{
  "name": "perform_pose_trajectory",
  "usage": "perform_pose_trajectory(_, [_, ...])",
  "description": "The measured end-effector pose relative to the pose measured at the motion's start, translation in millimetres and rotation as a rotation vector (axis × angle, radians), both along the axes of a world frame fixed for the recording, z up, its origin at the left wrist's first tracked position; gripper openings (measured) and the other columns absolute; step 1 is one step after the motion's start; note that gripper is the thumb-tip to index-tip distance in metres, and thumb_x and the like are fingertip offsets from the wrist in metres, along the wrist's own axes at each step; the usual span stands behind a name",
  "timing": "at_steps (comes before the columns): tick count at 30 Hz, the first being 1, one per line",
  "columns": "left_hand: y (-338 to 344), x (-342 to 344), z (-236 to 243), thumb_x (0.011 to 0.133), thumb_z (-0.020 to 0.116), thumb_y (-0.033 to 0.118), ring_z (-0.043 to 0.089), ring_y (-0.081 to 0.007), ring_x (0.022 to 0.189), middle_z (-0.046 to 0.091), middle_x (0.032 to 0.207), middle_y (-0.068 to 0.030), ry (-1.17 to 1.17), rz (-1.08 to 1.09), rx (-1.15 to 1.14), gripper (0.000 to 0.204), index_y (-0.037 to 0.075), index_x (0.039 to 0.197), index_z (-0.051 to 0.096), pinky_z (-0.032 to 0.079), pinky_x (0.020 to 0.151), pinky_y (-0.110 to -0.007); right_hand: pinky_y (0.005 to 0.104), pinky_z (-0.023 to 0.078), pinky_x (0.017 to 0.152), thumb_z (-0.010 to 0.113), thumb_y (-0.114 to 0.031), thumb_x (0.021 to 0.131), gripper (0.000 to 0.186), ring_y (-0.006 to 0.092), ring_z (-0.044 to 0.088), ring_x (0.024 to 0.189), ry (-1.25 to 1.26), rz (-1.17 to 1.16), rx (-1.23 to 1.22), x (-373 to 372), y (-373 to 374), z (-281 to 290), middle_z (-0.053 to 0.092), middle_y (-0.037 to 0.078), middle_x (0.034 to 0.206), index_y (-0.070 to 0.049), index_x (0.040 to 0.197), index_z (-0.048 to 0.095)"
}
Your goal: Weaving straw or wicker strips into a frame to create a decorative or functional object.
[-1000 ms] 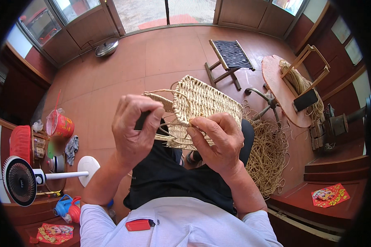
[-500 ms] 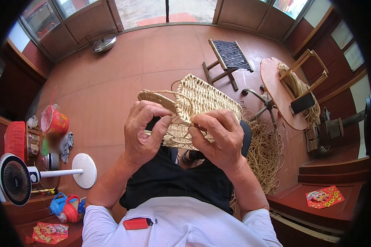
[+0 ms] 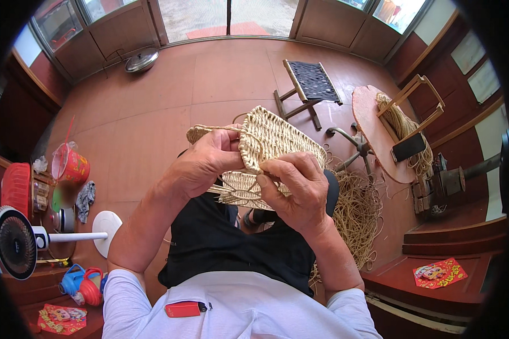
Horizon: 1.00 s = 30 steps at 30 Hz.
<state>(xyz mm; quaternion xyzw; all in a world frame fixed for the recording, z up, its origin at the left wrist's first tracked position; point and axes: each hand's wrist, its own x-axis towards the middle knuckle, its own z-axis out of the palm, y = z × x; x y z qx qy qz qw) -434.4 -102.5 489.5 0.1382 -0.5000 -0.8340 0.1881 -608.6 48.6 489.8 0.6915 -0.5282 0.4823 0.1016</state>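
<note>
Two woven faces of the pale cord piece (image 3: 283, 135) look complete as far as they show: a broad upper one in tight, ropy rows and a lower one, partly covered by the hands, beneath it. The body of the weave seems largely done, while the edge at its 8 o'clock side appears unfinished, since loose strands (image 3: 216, 190) jut out there and a longer cord runs from the 10 o'clock side toward the rim. How many ends remain to be worked in cannot be told. The piece is held above the person's lap, near the middle of the view, tilted, its long side slanting down toward 4 o'clock. It looks straw-coloured, box-like and fairly stiff, with a thick, knobbly rim; a narrow woven flap (image 3: 194, 134) shows at 9 o'clock, beyond the left hand (image 3: 206, 158). That hand's fingers bend in at the rim, their tips partly hidden, so whether they grip a strand cannot be told. At 6 o'clock, the right hand (image 3: 300, 192) pinches the piece's near corner between thumb and forefinger. A tangled heap of cord (image 3: 356, 217) lies on the floor toward 4 o'clock.
</note>
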Motion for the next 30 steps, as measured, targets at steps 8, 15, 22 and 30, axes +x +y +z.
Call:
perform_pose_trajectory(8, [0.3,-0.7,5.1,0.094,0.087,0.001,0.076,-0.0136,0.119,0.077,0.132,-0.0099,-0.005,0.004,0.065,0.054,-0.007,0.142,0.062,0.061,0.109,-0.031,0.0374,0.057,0.078,0.093,-0.007,0.083,0.027,0.0226,0.069,0.087,-0.031,-0.005,-0.003,-1.6,3.5,-4.5,0.072,0.002,0.096,-0.01,0.107,0.083])
perform_pose_trajectory(15, [-3.2,1.3,-3.0,0.094,0.085,-0.002,0.077,-0.015,0.119,0.076,0.135,-0.0117,0.005,-0.02,0.096,0.057,-0.007,0.145,0.06,0.061,0.11,-0.032,0.0378,0.057,0.077,0.092,-0.007,0.082,0.027,0.0228,0.069,0.084,-0.026,0.02,-0.009,-4.3,1.7,-3.8,0.072,0.002,0.097,-0.01,0.107,0.082])
perform_pose_trajectory(22, [-5.3,3.3,-3.5,0.095,0.084,-0.004,0.076,-0.0178,0.123,0.075,0.138,-0.0123,0.009,-0.045,0.108,0.06,-0.007,0.148,0.057,0.061,0.113,-0.035,0.0413,0.057,0.075,0.087,-0.009,0.085,0.021,0.026,0.068,0.081,-0.036,0.055,0.089,-2.0,-0.6,4.8,0.069,0.005,0.091,-0.01,0.103,0.078])
perform_pose_trajectory(30, [-17.9,2.1,-8.4,0.095,0.085,-0.001,0.075,-0.0187,0.126,0.075,0.14,-0.0117,0.003,-0.102,0.117,0.063,-0.004,0.151,0.057,0.063,0.109,-0.037,0.0417,0.057,0.075,0.087,-0.009,0.086,0.021,0.0269,0.068,0.081,-0.129,0.076,0.092,-4.6,-3.1,-3.0,0.069,0.006,0.092,-0.009,0.105,0.079])
